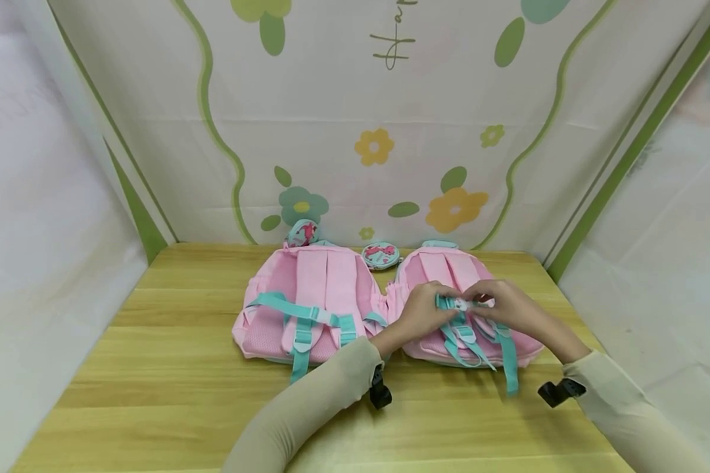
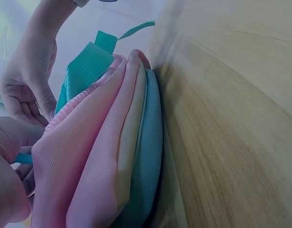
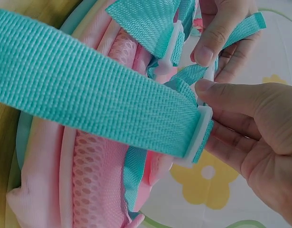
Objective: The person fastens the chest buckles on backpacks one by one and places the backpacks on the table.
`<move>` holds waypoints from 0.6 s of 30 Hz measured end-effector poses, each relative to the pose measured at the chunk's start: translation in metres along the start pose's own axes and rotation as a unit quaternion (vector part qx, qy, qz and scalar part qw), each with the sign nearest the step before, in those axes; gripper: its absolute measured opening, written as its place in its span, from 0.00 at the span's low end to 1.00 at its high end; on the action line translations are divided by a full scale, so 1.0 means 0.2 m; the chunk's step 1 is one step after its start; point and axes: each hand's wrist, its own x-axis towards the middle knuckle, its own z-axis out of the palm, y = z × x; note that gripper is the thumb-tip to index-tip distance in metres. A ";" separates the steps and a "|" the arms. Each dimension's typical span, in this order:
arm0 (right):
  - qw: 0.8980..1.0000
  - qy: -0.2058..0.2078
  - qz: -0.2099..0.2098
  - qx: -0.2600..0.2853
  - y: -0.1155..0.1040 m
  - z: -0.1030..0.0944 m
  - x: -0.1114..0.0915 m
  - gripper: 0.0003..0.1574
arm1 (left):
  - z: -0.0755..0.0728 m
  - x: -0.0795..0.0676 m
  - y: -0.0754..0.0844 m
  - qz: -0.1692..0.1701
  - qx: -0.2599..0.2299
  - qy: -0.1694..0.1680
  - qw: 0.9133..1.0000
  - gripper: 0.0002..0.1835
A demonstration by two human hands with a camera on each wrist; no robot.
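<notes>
Two pink backpacks lie side by side, their shoulder-strap sides facing up. Over the right backpack (image 1: 417, 282), my left hand (image 1: 423, 312) and right hand (image 1: 505, 305) meet at a white buckle (image 1: 461, 304) on a teal strap. In the right wrist view, thumb and fingers of the right hand (image 3: 274, 128) pinch one side of the buckle (image 3: 210, 73). The left hand (image 3: 226, 38) pinches its other side, with a teal strap end sticking out past its fingers. Whether the buckle is fastened is hard to tell. A wide teal strap (image 3: 98, 90) runs through a white slider near the right hand.
The left backpack (image 1: 266, 322) has its teal chest strap (image 1: 286, 305) lying across the shoulder straps. Small round teal pouches, one by the left backpack (image 1: 304, 233) and one between the bags (image 1: 381, 255), lie near the back wall. Wooden table (image 1: 154, 394) extends in front.
</notes>
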 end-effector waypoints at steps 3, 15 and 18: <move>1.000 0.006 -0.004 -0.002 0.00 0.00 0.00 0.15 | 0.00 0.00 -0.01 -0.005 -0.014 0.001 1.000 0.16; 0.999 0.031 -0.033 -0.002 0.00 -0.03 0.00 0.17 | 0.00 0.00 -0.01 -0.012 -0.078 0.006 0.997 0.14; 0.999 0.031 -0.034 -0.004 0.00 -0.03 0.00 0.16 | 0.01 0.00 -0.01 -0.012 -0.092 0.008 0.996 0.13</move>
